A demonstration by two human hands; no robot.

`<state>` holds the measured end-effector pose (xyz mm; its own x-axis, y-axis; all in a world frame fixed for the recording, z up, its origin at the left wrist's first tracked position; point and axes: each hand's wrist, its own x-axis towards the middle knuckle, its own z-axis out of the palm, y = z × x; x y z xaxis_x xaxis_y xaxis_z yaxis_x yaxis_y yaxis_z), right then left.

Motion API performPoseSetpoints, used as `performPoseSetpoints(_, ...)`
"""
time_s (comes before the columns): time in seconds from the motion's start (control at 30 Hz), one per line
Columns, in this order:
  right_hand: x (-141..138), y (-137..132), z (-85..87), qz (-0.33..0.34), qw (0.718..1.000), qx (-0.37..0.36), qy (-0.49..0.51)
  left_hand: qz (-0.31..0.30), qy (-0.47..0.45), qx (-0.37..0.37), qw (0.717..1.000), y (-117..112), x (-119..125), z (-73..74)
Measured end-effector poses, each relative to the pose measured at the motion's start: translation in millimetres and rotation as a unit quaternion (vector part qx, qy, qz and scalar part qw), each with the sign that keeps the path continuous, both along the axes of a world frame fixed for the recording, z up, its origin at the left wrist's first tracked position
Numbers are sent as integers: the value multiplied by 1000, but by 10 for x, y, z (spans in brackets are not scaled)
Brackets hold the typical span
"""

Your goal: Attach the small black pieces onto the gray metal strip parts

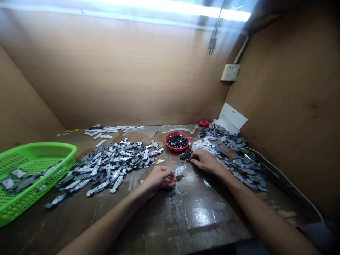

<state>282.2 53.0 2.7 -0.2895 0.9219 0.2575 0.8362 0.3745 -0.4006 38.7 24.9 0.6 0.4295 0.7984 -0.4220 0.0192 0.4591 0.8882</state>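
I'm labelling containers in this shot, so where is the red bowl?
In the head view, the red bowl sits slightly right of centre, next to the small heap of black parts by the right hand.

One held piece [180,170] — one red bowl [176,149], one green basket [67,150], one plug [212,43].

Ref: red basket [176,149]. Left hand [160,177] on its near side, slightly left; thumb and index pinched, other fingers curled. Right hand [204,160] near-right of it, back up, fingertips bent down. Bare forearms [111,219] converge toward it.
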Motion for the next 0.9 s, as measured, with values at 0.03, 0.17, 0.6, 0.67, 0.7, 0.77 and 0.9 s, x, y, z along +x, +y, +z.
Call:
performPoseSetpoints(0.03,6,-3,10,-1,1000,5,-1,-3,6,6,1000,-6,1,-2)
performPoseSetpoints(0.17,23,-35,73,-11,1000,19,-7,-11,27,21,999,-21,7,-25)
performPoseSetpoints(0.6,-217,-219,202,143,975,-110,129,-7,50,33,998,-6,26,-123)
performPoseSetpoints(0.67,-239,-221,165,152,977,-98,115,-8,50,32,998,-1,28,-136)
performPoseSetpoints(0.7,-244,-221,152,157,978,-89,104,-8,49,32,998,2,29,-144)
performPoseSetpoints(0.77,-247,-222,141,170,979,-70,83,-7,47,32,998,6,28,-157)
performPoseSetpoints(0.9,-238,-217,149,194,978,-58,56,2,44,28,999,7,22,-158)
